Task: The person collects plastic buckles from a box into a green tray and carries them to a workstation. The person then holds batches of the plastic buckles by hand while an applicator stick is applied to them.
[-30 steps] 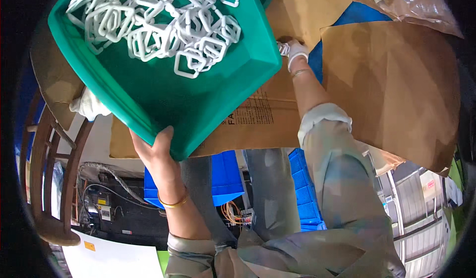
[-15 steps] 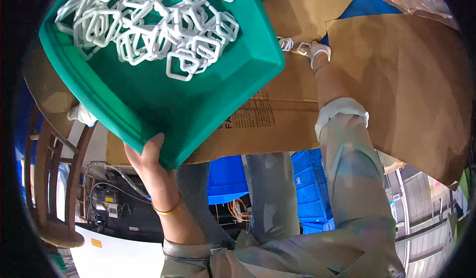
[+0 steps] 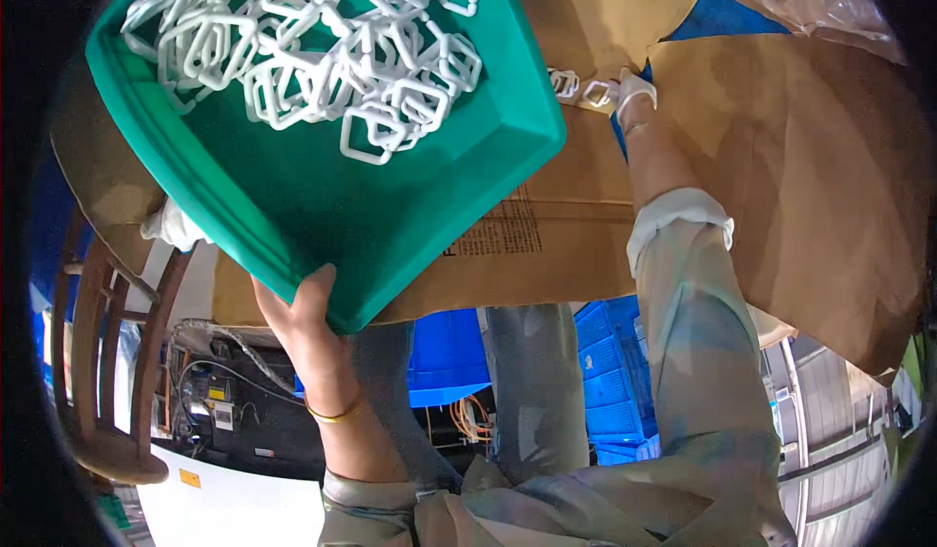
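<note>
A green plastic tray (image 3: 322, 191) is tilted in front of me, and my left hand (image 3: 307, 318) grips its near corner, the thumb over the rim. Many white plastic ring-like links (image 3: 322, 59) lie heaped in the tray's far part, its near part showing bare green. My right hand (image 3: 634, 98), with a white band around it, reaches far over the cardboard. Its fingertips are beside a loose white link (image 3: 597, 94); whether they pinch it is too small to tell. More white links (image 3: 563, 83) lie just left of that one, close to the tray's edge.
Brown cardboard sheets (image 3: 781, 157) cover the work surface, with blue showing in a gap. Clear plastic wrap (image 3: 830, 0) lies at the far right. Below the near edge stand blue crates (image 3: 615, 371). A brown wooden chair (image 3: 117, 352) and a white panel (image 3: 234, 498) are at the left.
The whole view has shifted slightly, the tray and both hands appearing a little farther right. My left hand keeps its grip on the tray, and the right stays beside the loose link.
</note>
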A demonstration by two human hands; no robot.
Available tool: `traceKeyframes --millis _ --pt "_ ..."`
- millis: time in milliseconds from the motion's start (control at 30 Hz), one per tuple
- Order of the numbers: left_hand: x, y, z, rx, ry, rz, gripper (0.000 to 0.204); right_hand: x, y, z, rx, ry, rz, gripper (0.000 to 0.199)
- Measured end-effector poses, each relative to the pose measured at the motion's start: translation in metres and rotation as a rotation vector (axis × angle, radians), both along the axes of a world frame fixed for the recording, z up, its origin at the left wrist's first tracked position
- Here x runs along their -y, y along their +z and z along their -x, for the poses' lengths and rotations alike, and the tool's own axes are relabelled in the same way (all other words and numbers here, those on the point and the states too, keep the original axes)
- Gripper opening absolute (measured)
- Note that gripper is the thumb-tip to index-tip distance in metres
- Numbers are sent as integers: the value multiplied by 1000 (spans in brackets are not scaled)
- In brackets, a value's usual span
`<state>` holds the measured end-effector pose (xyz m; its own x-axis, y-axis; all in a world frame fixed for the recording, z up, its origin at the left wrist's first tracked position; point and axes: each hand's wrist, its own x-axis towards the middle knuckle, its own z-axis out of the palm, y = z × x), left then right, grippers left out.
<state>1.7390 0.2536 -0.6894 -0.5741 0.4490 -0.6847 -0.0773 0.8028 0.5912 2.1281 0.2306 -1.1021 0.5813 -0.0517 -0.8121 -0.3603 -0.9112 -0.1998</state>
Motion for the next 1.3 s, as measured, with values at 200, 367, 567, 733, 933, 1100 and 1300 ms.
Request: traceKeyframes --millis 200,367,567,733,933,1100,1300 --pt "7 -1 8 43 -7 -22 61 8 -21 -1 -36 258 -43 42" --pt "5 -9 2 119 26 -52 63 -27 36 19 243 475 -189 42" --pt "13 -6 10 71 -22 -58 64 -97 95 58 487 1390 -361 70" --pt "10 -7 7 65 12 -44 64 -138 78 73 164 1253 -73 88" --pt "13 -9 10 26 -51 -15 55 -155 58 57 116 1188 171 94" --pt "4 -14 -1 101 23 -31 64 -142 14 -77 93 849 -384 68" --pt "10 2 6 3 92 7 63 -150 71 -45 237 1288 11 64"
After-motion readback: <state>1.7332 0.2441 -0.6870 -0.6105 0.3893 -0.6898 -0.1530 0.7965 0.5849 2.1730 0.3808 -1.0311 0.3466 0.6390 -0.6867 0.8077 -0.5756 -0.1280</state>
